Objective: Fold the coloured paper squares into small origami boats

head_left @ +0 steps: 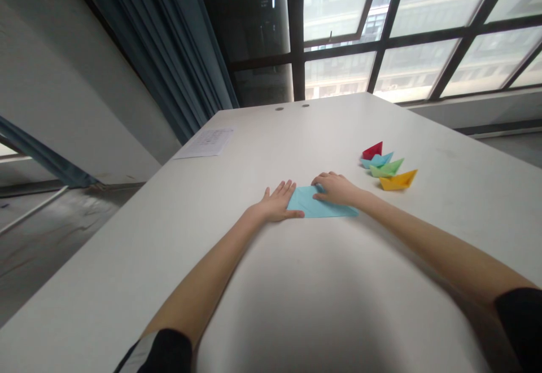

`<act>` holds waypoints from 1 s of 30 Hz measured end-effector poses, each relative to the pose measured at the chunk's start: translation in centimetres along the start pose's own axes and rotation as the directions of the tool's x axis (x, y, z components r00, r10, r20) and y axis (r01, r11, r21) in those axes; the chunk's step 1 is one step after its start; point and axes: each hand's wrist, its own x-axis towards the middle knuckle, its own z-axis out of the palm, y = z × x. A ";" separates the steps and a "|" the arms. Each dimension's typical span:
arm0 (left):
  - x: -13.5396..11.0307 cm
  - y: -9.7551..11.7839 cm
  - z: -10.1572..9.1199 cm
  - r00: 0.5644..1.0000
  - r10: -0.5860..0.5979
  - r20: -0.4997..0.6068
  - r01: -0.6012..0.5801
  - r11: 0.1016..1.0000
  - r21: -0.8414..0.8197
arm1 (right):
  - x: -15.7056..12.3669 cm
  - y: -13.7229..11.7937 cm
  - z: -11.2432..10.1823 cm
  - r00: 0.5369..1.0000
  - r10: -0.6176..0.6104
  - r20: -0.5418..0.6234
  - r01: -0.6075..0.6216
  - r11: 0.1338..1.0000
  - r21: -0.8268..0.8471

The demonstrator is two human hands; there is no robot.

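A light blue sheet of paper (314,206) lies flat on the white table (296,282), partly folded. My left hand (277,201) rests flat with fingers spread at the sheet's left edge, its thumb on the paper. My right hand (334,187) presses down on the sheet's upper right part with curled fingers. Neither hand lifts the paper off the table.
Several folded paper boats sit in a row to the right: red (372,150), blue (376,160), green (386,168), yellow (397,180). A printed white sheet (206,143) lies at the far left edge. Windows and a dark curtain stand behind the table.
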 end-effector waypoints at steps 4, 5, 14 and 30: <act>0.0 -0.5 -0.7 0.999 0.030 0.024 -0.029 0.999 -0.037 | 0.1 0.3 0.1 0.999 0.026 -0.030 -0.019 0.977 0.212; 0.1 -0.7 -0.9 0.999 0.041 0.006 -0.041 0.997 -0.059 | 0.1 0.5 0.1 0.999 0.030 -0.036 -0.018 0.955 0.296; 0.9 -2.0 -2.9 0.913 -0.243 -0.328 -0.116 0.616 -0.779 | -1.2 2.6 -0.1 0.936 0.338 0.101 -0.157 0.142 0.977; 1.4 1.2 -1.2 0.973 0.042 -0.225 -0.227 0.330 -0.917 | -1.4 2.0 0.2 0.943 0.221 0.249 -0.162 -0.349 0.923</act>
